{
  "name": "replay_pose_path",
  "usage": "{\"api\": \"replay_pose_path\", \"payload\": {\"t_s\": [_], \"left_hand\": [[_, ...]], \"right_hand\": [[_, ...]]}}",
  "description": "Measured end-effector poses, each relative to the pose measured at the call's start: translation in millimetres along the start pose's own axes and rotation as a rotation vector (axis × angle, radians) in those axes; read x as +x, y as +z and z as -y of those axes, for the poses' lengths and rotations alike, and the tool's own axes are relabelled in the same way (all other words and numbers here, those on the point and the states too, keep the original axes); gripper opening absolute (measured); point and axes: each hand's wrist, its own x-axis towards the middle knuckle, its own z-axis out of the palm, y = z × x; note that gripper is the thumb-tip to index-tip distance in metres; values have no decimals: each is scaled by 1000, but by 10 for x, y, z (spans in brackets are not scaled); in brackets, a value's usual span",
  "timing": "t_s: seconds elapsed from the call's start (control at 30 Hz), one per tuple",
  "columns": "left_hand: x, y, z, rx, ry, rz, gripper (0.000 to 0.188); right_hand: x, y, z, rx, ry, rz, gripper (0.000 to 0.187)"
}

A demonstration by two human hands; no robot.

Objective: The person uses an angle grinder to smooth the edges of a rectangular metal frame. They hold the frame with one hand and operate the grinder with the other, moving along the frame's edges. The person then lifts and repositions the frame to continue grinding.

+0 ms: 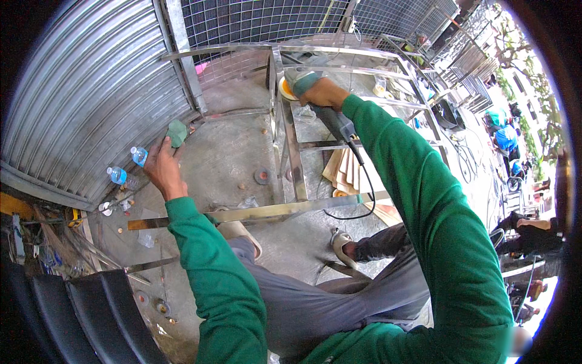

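Head view, seen from my remote seat: nearest are grey trousers (327, 297) and green sleeves (227, 300), with black ribbed panels (79, 315) at the lower left and a pale clog (344, 247) on the concrete floor (227, 151). Just beyond, a shiny metal bar (260, 212) runs crosswise, my left sleeve passing over it. I have the left hand (163, 170) reaching out with fingers slightly spread, their tips at a green pad (177, 133); I cannot tell whether they pinch it or only meet its edge. Two clear plastic bottles (140, 156) lie beside that hand. Right of the frame's nearer upright are tan boards (345, 171), close to a black cord (364, 200) that leads up to the angle grinder (333, 121). My right hand (326, 92) is wrapped around that tool, its orange disc (286, 89) right by an upright of the metal frame (293, 151); whether they touch, I cannot make out. Past all this stand a corrugated metal shutter (85, 91) on the left and wire mesh (242, 27) behind the frame.
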Motion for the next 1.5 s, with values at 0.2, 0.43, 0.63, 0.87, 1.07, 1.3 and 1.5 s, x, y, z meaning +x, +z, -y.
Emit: {"api": "replay_pose_path", "payload": {"t_s": [0.2,0.43,0.63,0.87,1.07,1.3,1.5], "left_hand": [[36,-49,21,-21,30,7,31],[22,8,39,5,-37,29,33],[-11,7,12,13,-42,-8,32],[-14,-73,-35,-28,-24,21,32],[-43,-95,-48,-8,-27,24,34],[-17,-230,-57,-11,-4,19,34],[5,-262,-54,-56,-1,9,25]], "right_hand": [[-208,-280,-162,139,327,41,46],[-60,71,-322,224,420,52,60],[-62,-2,-26,228,355,-25,35],[-26,7,72,-90,302,131,59],[-43,60,205,-43,328,86,58],[12,44,158,-252,313,142,60],[269,183,-44,-314,287,137,64]]}}
